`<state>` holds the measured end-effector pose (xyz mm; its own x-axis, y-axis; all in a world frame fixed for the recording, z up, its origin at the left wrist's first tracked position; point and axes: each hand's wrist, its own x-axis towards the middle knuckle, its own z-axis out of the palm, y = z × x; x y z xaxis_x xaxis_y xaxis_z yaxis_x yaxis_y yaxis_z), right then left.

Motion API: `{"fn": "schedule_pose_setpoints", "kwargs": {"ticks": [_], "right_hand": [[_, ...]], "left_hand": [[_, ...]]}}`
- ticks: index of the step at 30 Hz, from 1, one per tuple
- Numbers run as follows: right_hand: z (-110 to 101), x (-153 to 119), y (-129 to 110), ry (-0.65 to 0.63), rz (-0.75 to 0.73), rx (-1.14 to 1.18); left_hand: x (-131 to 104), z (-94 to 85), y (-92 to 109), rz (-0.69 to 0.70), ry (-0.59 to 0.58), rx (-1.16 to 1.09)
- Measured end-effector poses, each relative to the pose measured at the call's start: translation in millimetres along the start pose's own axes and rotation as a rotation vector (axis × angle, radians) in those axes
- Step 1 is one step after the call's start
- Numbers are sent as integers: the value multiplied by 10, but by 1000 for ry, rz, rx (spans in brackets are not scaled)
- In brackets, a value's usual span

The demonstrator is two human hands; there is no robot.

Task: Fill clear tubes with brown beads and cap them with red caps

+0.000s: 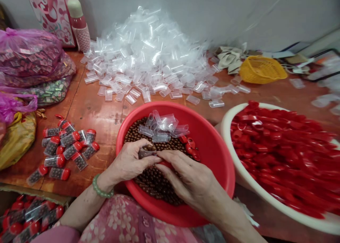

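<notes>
Over a red basin [217, 158] of small brown balls [159, 186], my left hand [134, 160] grips a clear plastic tube [147, 151] with some brown balls in it. My right hand [186, 172] is closed beside it, fingertips meeting the left thumb, with a red cap [167, 164] partly hidden under its fingers. Several empty clear tubes [160, 137] lie on the balls near the basin's far side. Just right of them are a few loose red caps [190, 144].
A white tub [227, 126] heaped with red caps stands right. Behind rises a pile of clear tubes [148, 55]. Filled, capped tubes [70, 139] lie left, with more in a box [34, 214] below. Plastic bags [32, 55], a bottle [79, 25] and a yellow basket [261, 69] stand farther back.
</notes>
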<state>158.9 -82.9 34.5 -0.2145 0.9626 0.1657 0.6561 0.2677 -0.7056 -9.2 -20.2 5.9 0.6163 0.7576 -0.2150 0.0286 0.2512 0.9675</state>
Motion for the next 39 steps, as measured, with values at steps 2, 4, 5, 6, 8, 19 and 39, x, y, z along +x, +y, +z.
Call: {"fn": "schedule_pose_setpoints", "kwargs": {"ticks": [2,4,5,6,8,19,39], "right_hand": [[-12,10,57,-14,97,138],[-29,21,111,17,254,372],[-35,28,127,48,325,495],[-39,36,132,85,378,597],[-35,61,110,151,405,680],[39,222,76,189,29,33],[-11,78,209,265,-84,-38]], "left_hand": [[4,-12,15,-69,-49,-112],[11,-23,30,-137,-111,-180],[15,-27,38,-158,-144,-184],[19,-29,44,-168,-174,-176],[25,-30,53,-170,-215,-156],[54,-24,-24,-168,-266,-170],[86,-52,17,-246,-260,-158]]}}
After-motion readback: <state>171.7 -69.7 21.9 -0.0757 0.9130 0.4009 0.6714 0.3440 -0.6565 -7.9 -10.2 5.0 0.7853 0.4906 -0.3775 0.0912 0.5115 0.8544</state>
